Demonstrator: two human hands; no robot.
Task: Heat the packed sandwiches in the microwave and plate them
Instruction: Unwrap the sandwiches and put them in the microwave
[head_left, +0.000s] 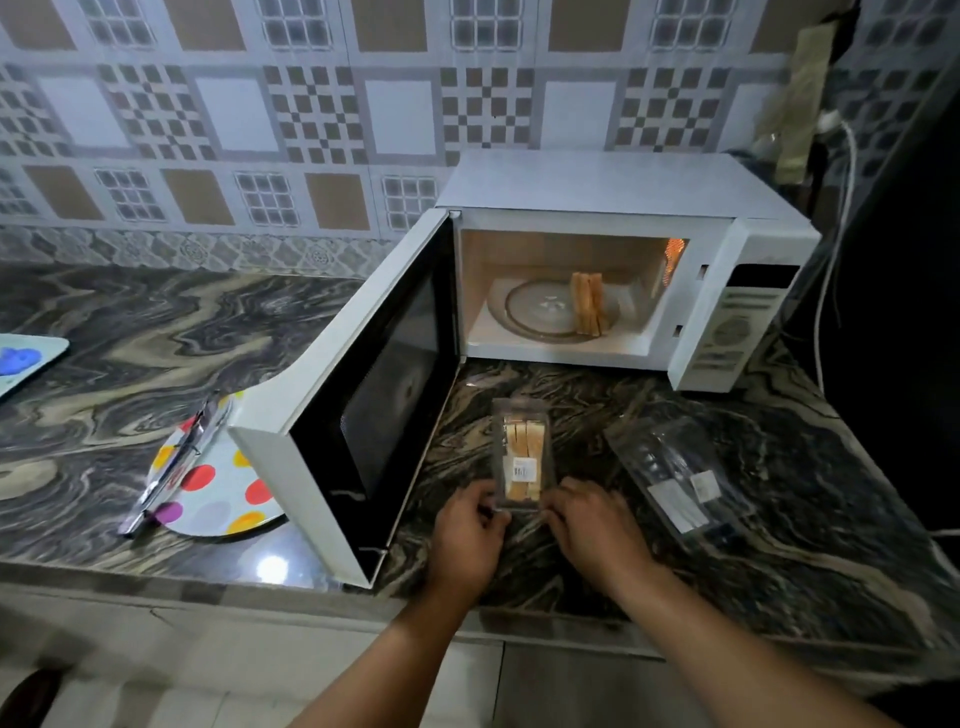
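Looking down through the head camera, you have both hands at the near end of a sealed sandwich pack (523, 457) lying on the marble counter (130, 322), at about six o'clock from the microwave (613, 270). Your left hand (467, 535) pinches the pack's near left corner and your right hand (592, 530) pinches the near right corner, fingers curled onto the clear plastic, as if to pull it open.

Inside the lit cavity, one unwrapped sandwich (588, 304) already stands on the glass turntable (540, 309), toward its three o'clock side. The microwave door (363, 415) hangs wide open, swung out toward seven o'clock. An empty clear package (680, 478) lies at three o'clock from the pack you hold, well apart from it.

The spotted plate (218, 483) waits at nine o'clock from your hands, on the far side of the door, with metal tongs (171, 467) resting across it.

By my reading you are roughly a third in: one sandwich loaded, the second not yet unwrapped. Left to do: open this pack, set its sandwich on the turntable, shut the door, run the heat, then move both to the plate.
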